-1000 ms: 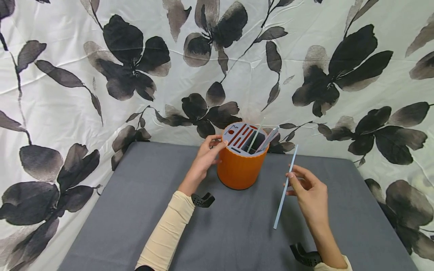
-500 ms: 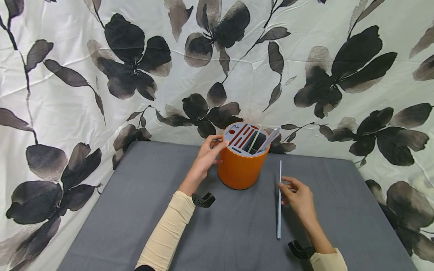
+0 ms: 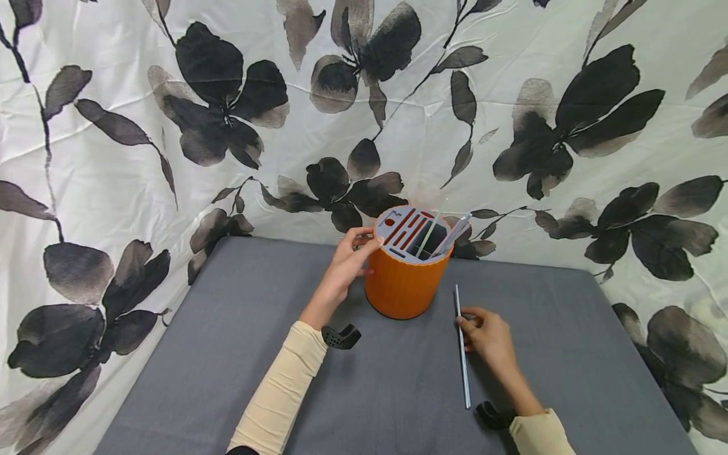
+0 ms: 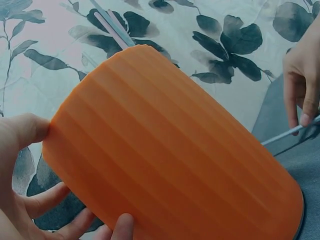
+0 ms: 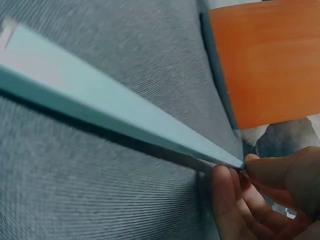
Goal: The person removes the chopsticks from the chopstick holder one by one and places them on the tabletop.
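Note:
An orange round utensil holder (image 3: 404, 291) with a grey slotted top stands upright on the table. My left hand (image 3: 344, 265) holds it by the left side; in the left wrist view the thumb is at its rim and the fingers lie along its ribbed wall (image 4: 170, 140). To the right of the holder, my right hand (image 3: 489, 338) pinches a thin light-blue stick (image 3: 463, 370) between thumb and fingers. The stick lies low along the table, pointing toward and away from me. Its flat sides show in the right wrist view, where the pinched end is partly hidden by the fingers (image 5: 225, 195).
A pale green thin stick (image 3: 428, 235) and pale slim items (image 3: 455, 234) stick up from the holder's dark open compartment. The grey cloth-covered table (image 3: 256, 303) ends at a floral curtain (image 3: 421, 120) just behind the holder.
My right hand has moved left and toward me, lowering the light-blue stick to the table and turning it from a slant to nearly straight. The left hand and holder have stayed put.

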A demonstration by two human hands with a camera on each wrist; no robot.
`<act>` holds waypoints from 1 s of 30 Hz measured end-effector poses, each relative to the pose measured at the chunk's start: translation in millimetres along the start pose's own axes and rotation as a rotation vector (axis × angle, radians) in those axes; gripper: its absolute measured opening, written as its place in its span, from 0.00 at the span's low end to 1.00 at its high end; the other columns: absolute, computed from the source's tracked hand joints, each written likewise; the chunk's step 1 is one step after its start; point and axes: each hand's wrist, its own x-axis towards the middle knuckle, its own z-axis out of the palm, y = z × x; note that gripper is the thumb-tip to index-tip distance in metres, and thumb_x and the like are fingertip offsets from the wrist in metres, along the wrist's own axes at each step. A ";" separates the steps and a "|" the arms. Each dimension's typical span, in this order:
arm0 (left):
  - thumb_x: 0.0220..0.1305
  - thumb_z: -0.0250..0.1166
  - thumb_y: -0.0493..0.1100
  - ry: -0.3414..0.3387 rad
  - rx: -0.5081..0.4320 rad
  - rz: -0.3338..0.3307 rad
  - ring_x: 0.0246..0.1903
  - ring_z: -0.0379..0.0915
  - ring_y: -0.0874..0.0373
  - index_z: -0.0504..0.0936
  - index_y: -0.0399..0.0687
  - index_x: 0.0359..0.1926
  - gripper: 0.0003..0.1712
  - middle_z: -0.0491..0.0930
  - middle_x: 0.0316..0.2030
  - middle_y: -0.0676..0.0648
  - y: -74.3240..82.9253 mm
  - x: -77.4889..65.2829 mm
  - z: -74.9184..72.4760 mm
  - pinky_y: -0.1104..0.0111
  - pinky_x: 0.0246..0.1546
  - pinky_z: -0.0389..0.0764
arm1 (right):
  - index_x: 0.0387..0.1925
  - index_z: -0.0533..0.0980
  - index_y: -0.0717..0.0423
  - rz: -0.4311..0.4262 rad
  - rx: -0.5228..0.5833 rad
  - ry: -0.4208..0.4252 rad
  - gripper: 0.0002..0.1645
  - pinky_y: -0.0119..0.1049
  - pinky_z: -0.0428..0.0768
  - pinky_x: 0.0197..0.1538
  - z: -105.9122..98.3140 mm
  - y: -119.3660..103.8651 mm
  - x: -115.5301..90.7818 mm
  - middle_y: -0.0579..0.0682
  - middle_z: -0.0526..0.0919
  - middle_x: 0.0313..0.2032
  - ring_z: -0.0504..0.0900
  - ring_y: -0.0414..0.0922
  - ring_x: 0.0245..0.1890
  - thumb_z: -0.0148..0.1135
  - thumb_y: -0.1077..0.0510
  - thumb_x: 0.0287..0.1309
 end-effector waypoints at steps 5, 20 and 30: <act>0.68 0.69 0.59 0.001 -0.001 0.003 0.59 0.75 0.49 0.73 0.60 0.68 0.32 0.71 0.66 0.43 -0.1 -0.9 0.1 0.51 0.51 0.85 | 0.55 0.83 0.66 -0.024 -0.079 0.013 0.19 0.34 0.83 0.21 4.5 2.3 0.1 0.58 0.89 0.29 0.83 0.38 0.14 0.67 0.58 0.69; 0.69 0.69 0.59 0.005 -0.007 0.015 0.61 0.74 0.51 0.72 0.58 0.68 0.32 0.72 0.65 0.45 -1.0 -5.2 1.1 0.52 0.50 0.85 | 0.54 0.83 0.64 -0.144 -0.302 0.083 0.19 0.36 0.76 0.24 12.1 3.7 -0.5 0.47 0.83 0.20 0.77 0.37 0.14 0.70 0.57 0.66; 0.69 0.69 0.60 0.011 -0.003 0.014 0.60 0.75 0.51 0.73 0.59 0.68 0.31 0.72 0.64 0.44 -2.4 -6.0 1.8 0.53 0.49 0.85 | 0.52 0.82 0.64 -0.134 -0.241 0.059 0.17 0.33 0.77 0.20 9.2 9.8 2.2 0.49 0.82 0.21 0.77 0.36 0.13 0.69 0.57 0.66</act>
